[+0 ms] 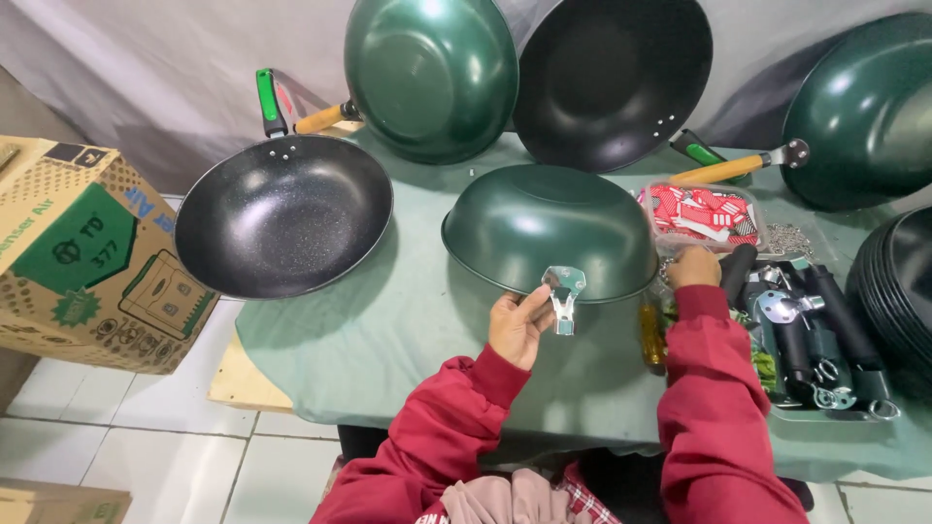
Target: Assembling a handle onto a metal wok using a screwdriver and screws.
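A shiny metal handle bracket (563, 294) is held in the left hand (517, 325) against the upturned green wok (549, 228); the right hand (693, 266) is rested beside it.

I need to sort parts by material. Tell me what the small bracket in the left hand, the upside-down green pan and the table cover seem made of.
Bracket, held by the left hand: looks like bare polished metal, mirror-bright glints.
Upside-down green pan: probably metal with glossy green coating, soft highlights.
Table cover: seems woven cloth, matte pale green, draping over the edge.
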